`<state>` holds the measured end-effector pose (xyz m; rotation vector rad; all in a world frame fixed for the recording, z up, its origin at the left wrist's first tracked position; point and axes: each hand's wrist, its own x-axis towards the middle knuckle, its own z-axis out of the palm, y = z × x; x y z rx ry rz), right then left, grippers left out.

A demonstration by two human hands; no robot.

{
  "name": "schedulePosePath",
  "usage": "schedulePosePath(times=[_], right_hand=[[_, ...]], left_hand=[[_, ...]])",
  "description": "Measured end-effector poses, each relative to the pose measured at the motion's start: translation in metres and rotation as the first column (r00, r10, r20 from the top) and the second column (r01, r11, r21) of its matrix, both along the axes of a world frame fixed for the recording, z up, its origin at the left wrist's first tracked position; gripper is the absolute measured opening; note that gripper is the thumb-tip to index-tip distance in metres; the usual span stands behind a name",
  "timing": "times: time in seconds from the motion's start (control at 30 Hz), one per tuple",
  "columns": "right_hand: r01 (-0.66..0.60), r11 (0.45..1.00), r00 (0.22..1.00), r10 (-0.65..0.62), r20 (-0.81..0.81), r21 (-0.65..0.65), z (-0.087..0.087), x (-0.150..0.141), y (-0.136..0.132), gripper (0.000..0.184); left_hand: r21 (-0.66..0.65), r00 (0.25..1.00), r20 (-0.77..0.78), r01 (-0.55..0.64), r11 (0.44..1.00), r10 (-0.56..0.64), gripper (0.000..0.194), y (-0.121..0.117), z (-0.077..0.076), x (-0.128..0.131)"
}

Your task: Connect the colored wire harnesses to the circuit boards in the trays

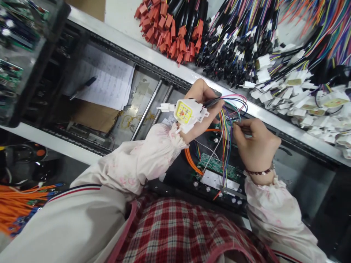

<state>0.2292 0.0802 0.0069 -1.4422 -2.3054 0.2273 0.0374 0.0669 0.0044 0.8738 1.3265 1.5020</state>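
My left hand (204,106) is closed round the black-sleeved part of a wiring harness. The harness's white connector (188,113), with a yellow face, lies over my wrist, and a smaller white plug (166,107) sticks out to its left. Thin coloured wires (238,100) loop from this hand towards my right hand (253,140). Its thumb and fingers are pinched together at the wires; the exact wire ends are hidden. Below both hands is a green circuit board (219,163) in a black housing, with coloured wires and an orange cable (190,160) running to it.
Bundles with red connectors (172,33), black plugs (230,54) and white connectors (296,84) lie along the far side. A metal rail (131,34) borders the conveyor. Papers (101,73) with a pen (82,87) rest at left, near circuit boards (16,69). Orange wires (24,204) sit lower left.
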Motion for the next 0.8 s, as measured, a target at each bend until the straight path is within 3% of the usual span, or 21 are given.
schedulePosePath(times=[0.3,0.63,0.8], right_hand=[[0.021,1.0,1.0,-0.021,0.019,0.002,0.002,0.0,-0.002,0.01],[0.047,0.999,0.999,-0.047,0.004,0.002,-0.006,-0.005,0.007,0.012],[0.091,0.994,0.996,-0.089,0.025,-0.054,0.011,0.001,0.003,0.016]], left_hand=[[-0.032,1.0,-0.003,-0.016,0.999,0.016,0.023,-0.003,0.013,0.003],[-0.009,0.999,0.037,-0.018,1.0,0.018,0.029,-0.001,0.008,0.004],[-0.059,0.998,0.069,-0.008,0.998,0.012,0.029,-0.001,0.015,0.003]])
